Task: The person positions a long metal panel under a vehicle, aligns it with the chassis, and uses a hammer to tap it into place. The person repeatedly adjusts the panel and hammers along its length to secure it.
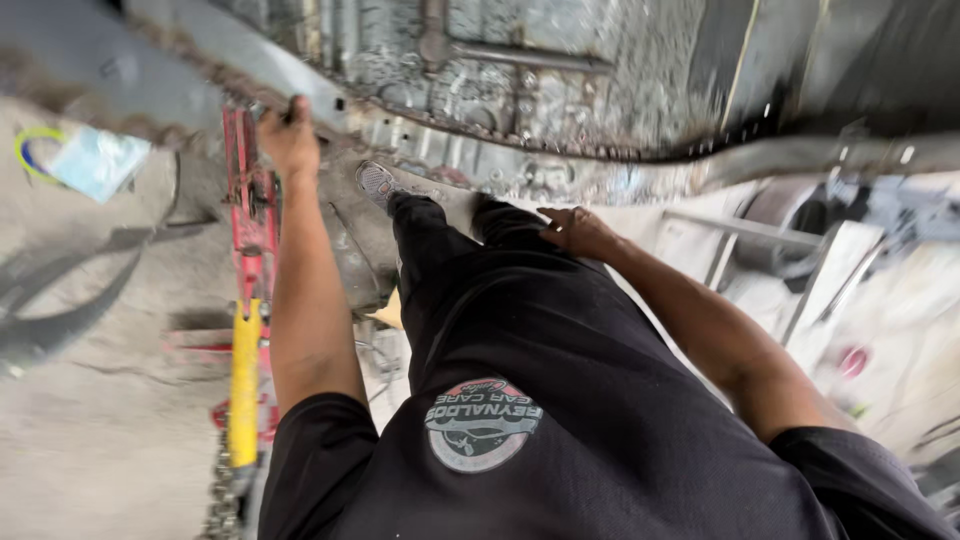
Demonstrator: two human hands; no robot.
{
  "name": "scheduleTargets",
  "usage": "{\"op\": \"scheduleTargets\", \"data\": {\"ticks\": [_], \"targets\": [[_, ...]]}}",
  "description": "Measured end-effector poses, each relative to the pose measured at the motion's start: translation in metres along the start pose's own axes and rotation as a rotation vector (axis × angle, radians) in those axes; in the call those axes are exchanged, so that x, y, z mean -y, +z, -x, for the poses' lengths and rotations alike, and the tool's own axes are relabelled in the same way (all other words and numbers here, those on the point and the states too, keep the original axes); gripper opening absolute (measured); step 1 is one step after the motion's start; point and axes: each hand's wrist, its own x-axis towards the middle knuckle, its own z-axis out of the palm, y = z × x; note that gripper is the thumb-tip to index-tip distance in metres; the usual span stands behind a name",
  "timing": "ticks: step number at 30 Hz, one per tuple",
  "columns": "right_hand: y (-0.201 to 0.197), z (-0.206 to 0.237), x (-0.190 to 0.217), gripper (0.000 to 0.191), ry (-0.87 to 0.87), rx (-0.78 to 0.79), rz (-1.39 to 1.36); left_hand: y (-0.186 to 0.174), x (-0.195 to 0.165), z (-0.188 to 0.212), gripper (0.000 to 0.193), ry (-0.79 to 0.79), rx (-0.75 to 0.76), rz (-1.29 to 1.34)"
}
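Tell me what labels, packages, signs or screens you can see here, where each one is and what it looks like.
Round badge: printed on the front of the person's black shirt, low centre; grey circle, red upper band, white lettering, a pale car outline across it.
Pale blue packet-like item: on the concrete floor, upper left, beside a yellow-green ring; too blurred to tell more.
No signs or screens show.

Left hand (289, 135) up on the car sill (520, 170), jack (250, 250) on the floor (90, 420) beneath it, right hand (577, 232) on the thigh (500, 290).
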Motion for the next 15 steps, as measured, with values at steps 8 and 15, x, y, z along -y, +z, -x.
{"op": "scheduleTargets", "data": {"ticks": [8, 15], "targets": [[0.081, 0.078, -0.145, 0.053, 0.302, -0.085, -0.270, 0.018, -0.021, 0.127, 0.028, 0.044, -0.176, -0.437], [0.139, 0.124, -0.268, 0.046, 0.320, -0.106, -0.395, 0.161, -0.070, 0.234, 0.050, 0.479, 0.385, -0.690]]}}
